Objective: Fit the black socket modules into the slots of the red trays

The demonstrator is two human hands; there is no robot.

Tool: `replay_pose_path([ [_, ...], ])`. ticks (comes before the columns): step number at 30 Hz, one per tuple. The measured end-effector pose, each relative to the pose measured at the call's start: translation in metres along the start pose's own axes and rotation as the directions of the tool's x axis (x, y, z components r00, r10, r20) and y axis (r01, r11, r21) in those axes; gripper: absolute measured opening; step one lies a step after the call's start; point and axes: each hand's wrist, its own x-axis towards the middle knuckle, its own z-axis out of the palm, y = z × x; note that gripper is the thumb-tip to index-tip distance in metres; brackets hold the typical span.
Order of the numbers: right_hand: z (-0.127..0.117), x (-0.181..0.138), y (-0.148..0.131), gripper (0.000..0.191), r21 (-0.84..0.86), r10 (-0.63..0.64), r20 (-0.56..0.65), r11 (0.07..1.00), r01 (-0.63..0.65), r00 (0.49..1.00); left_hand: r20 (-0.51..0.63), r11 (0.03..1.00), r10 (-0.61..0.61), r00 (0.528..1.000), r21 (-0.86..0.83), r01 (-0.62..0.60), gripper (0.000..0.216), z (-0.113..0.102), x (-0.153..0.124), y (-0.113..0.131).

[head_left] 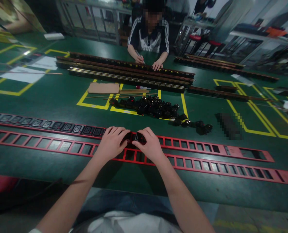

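Two long red slotted panels (194,147) lie side by side across the green table. The far panel's left part is filled with black sockets (49,125). My left hand (112,142) presses curled fingers on a black socket (128,137) at the end of that filled row. My right hand (150,146) is closed on another black socket (139,138) over the neighbouring slot. A heap of loose black sockets (155,108) lies just beyond the panels.
Across the table a seated person has both hands (148,63) on long dark strips (129,72). A cardboard piece (103,88) and thin rods lie inside yellow floor-tape boxes. White papers (24,74) sit far left. More dark strips (231,69) lie right.
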Motion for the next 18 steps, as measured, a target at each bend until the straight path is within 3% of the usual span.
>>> replay_pose_path([
  [7,-0.0007,-0.0010,0.0032,0.034,0.073,0.072,-0.028,0.995,-0.070,0.997,-0.005,1.000,0.002,1.000,0.007,-0.002,0.032,-0.0007,0.0004,0.0003],
  [14,-0.0003,-0.0015,0.0073,0.034,0.182,0.091,-0.164,0.981,-0.061,0.982,-0.010,1.000,0.008,1.000,0.027,-0.007,0.033,0.0000,0.0002,0.0001],
  [18,-0.0019,-0.0006,0.0067,0.014,0.208,0.101,-0.203,0.976,-0.058,0.974,-0.003,0.999,0.013,1.000,0.041,-0.013,0.033,0.0003,-0.0002,0.0002],
])
